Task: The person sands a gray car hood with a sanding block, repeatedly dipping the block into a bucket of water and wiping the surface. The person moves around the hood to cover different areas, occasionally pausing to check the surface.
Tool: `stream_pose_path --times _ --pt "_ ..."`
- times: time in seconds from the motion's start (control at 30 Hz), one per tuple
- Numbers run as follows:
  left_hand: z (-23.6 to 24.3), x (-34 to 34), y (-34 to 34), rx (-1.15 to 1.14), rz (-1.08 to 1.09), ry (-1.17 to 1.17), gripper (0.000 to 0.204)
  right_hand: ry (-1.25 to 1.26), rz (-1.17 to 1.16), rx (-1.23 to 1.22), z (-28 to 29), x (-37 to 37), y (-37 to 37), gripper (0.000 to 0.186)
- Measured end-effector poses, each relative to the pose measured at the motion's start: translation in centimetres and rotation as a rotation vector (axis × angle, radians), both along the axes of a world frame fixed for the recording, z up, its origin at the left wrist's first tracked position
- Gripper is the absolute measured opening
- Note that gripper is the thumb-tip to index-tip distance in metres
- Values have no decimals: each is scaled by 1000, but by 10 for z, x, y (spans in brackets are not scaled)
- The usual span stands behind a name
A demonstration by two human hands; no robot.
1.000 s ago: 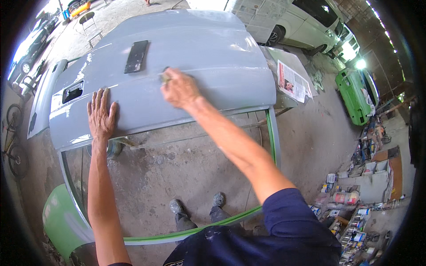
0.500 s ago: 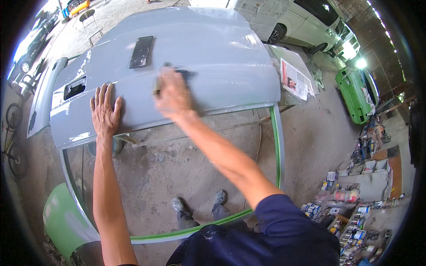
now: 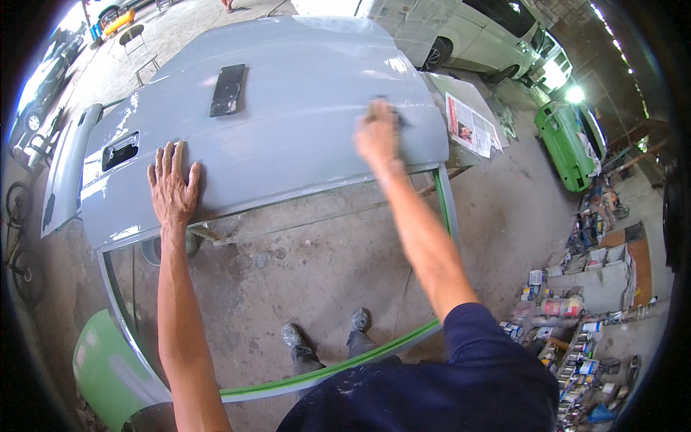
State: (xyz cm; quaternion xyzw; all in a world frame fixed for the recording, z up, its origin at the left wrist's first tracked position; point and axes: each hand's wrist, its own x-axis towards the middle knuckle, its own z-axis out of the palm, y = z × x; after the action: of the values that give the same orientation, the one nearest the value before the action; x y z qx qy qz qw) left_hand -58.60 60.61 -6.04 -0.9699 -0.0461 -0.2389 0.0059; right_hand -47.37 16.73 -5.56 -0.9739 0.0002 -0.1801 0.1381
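Note:
A grey-primed car door (image 3: 288,137) lies flat in front of me, its window frame (image 3: 327,379) edged in green toward my body. My left hand (image 3: 173,189) rests flat on the near left part of the panel, fingers spread, by the handle recess (image 3: 121,151). Over the panel's right part, my right hand (image 3: 377,135) is closed and pressed down, smeared by motion. It holds a small pad, mostly hidden under the fingers. A dark, flat rectangular block (image 3: 227,91) lies on the door left of centre, apart from both hands.
Newspaper (image 3: 471,124) lies on a surface beyond the door's right end. A green car part (image 3: 568,147) stands farther right, above cans and clutter (image 3: 576,374). Another green panel (image 3: 108,367) is at lower left. A white van (image 3: 497,36) and a chair (image 3: 137,47) are behind.
My right hand has swept right across the door, from near the middle to near its right end. My left hand stays flat at about the same place on the panel.

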Motion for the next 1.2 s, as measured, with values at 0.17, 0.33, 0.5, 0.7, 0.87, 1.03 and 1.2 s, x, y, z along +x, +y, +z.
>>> stream_pose_path --times 0.17,0.33,0.5,0.7,0.87,1.03,1.2 --pt "1 -2 2 4 -24 24 65 -48 362 63 -9 -57 200 85" --pt "-5 4 8 72 13 77 70 79 493 -47 -3 -48 80 81" --pt "-11 10 15 62 -36 41 70 -11 49 111 -2 -13 -151 76" --pt "-11 10 12 79 -36 53 69 -64 59 -62 -16 24 -223 68" --pt "-12 11 11 101 0 63 68 -155 137 20 -41 -81 -223 63" --pt "-16 12 15 95 -11 56 69 -138 134 -97 -21 -23 -219 57" --pt "-14 13 14 124 25 84 69 -127 168 -82 -11 34 -217 59"
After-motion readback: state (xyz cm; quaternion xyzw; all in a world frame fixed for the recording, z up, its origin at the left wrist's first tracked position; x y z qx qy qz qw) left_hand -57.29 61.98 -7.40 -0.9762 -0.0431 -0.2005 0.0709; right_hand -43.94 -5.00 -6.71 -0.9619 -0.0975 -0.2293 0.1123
